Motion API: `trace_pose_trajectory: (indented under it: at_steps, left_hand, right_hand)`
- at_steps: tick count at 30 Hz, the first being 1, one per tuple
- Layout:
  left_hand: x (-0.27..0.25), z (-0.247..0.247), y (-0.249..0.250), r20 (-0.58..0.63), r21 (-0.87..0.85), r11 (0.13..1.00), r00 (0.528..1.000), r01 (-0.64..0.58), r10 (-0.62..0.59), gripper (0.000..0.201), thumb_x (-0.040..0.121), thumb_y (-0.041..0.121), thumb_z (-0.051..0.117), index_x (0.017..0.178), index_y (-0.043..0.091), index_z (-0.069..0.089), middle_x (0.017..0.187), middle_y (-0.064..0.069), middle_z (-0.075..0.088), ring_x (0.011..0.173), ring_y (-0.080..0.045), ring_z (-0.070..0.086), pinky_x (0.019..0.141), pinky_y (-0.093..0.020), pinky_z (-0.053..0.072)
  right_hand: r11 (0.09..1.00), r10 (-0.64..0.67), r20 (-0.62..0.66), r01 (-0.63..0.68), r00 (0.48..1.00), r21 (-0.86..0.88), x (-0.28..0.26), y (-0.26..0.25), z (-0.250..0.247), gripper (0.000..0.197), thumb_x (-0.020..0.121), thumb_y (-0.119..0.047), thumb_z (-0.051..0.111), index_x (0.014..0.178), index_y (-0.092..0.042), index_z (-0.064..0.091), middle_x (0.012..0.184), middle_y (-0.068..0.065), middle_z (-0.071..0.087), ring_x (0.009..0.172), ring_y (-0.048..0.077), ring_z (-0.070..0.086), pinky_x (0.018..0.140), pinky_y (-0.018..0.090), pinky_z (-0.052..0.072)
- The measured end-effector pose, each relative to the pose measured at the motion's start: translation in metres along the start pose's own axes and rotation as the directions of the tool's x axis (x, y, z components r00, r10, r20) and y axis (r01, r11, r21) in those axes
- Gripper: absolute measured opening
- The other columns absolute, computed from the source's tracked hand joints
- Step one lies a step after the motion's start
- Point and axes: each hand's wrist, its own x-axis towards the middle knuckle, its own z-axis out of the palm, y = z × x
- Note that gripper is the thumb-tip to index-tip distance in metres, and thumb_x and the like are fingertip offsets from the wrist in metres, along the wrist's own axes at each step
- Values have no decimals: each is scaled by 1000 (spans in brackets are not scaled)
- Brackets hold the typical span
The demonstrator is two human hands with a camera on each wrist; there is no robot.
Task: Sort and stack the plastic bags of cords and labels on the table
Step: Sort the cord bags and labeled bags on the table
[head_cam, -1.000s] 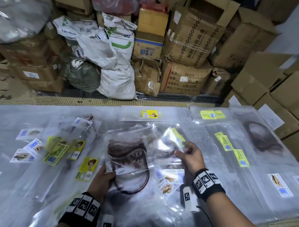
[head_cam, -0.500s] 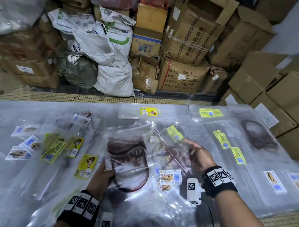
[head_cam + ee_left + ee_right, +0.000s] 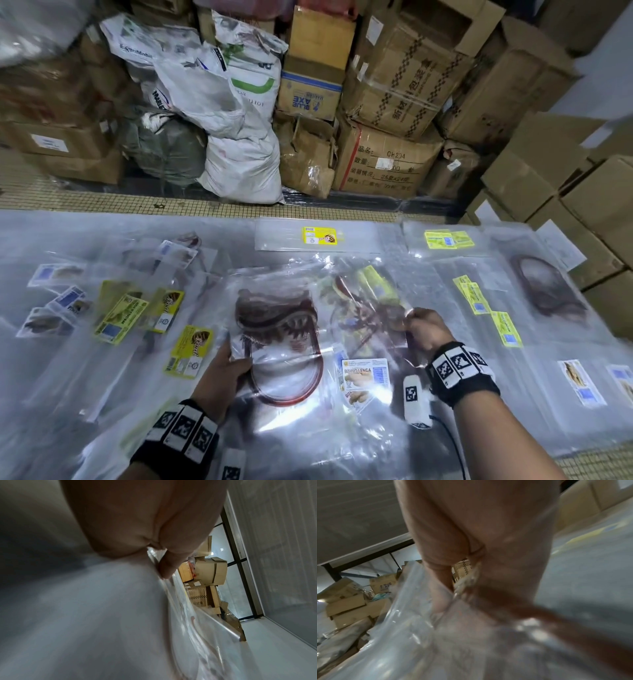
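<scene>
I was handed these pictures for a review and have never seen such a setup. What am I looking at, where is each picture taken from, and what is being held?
No machine here: a person works with bare hands, wearing cameras. The wide picture comes from a head camera looking down at a table spread with clear plastic bags and yellow and white labels. The other two come from wrist cameras looking along each hand, so skin and plastic fill them.

The left hand holds the edge of a bag of dark red cord; its wrist view shows the thumb pressing plastic. The right hand pinches a second cord bag, lifted off the table. Cardboard boxes and white sacks stand behind the table.
</scene>
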Motion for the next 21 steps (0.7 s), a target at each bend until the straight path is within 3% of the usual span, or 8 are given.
trace_pose_trajectory:
  at_steps: [2,5,10,13,16,17,19,21]
  left_hand:
    - [0,-1,0,0,8,1000,1000,11,-11,73,93,-13,47,153,21,25,116,-16,69,97,-32,71,77,-38,61]
    - [-1,0,1,5,15,1000,1000,8,-8,71,93,-14,46,153,20,27,111,-15,72,93,-31,72,71,-35,61]
    - [-1,-1,2,-4,30,999,1000,15,-15,73,93,-13,46,154,21,24,117,-18,69,100,-35,69,77,-35,60]
    - [0,-2,1,2,58,998,1000,16,-16,71,93,-13,46,153,20,26,115,-16,70,100,-36,69,81,-38,60]
    - [-1,-2,1,1,76,997,1000,6,-6,71,94,-12,45,153,21,25,116,-16,69,98,-33,70,78,-35,60]
    - [-2,-2,1,-2,75,997,1000,5,-5,72,94,-12,45,154,22,25,118,-16,69,96,-32,70,77,-34,60]
    - [-2,-2,2,-5,69,998,1000,11,-11,74,94,-12,45,155,22,22,120,-17,67,92,-29,71,77,-33,60]
    - [-4,2,3,-8,65,998,1000,8,-8,76,94,-13,45,155,24,20,116,-14,69,85,-24,72,71,-30,61]
  right_hand:
    - [994,-107,-69,105,992,-19,2,-2,-3,18,84,9,68,97,-1,74,93,16,75,76,29,66,66,43,54]
    - [986,-168,-19,168,986,-13,0,-8,-8,17,89,0,67,91,-15,76,95,12,76,87,28,66,81,46,56]
    - [991,-136,37,136,990,0,-3,-11,-19,24,92,6,58,104,-10,71,84,11,74,67,24,63,57,30,53]
    - [980,-198,-9,198,980,0,-3,-24,-34,24,92,2,60,109,-12,70,83,3,75,70,19,66,65,31,54]
    - [958,-262,-26,263,965,116,-8,-51,-51,23,91,3,60,106,-12,67,82,7,72,64,18,62,61,30,53]
    - [944,-293,-27,293,956,151,-11,-62,-56,22,88,-3,66,108,-12,67,84,9,71,65,20,60,63,32,52]
    - [906,-376,-18,371,926,203,-21,-83,-61,42,68,-23,83,108,-15,70,87,7,72,69,20,63,66,34,54]
    - [869,-443,14,425,897,255,-31,-101,-61,56,59,-26,82,112,-13,67,92,4,74,75,16,68,69,34,59]
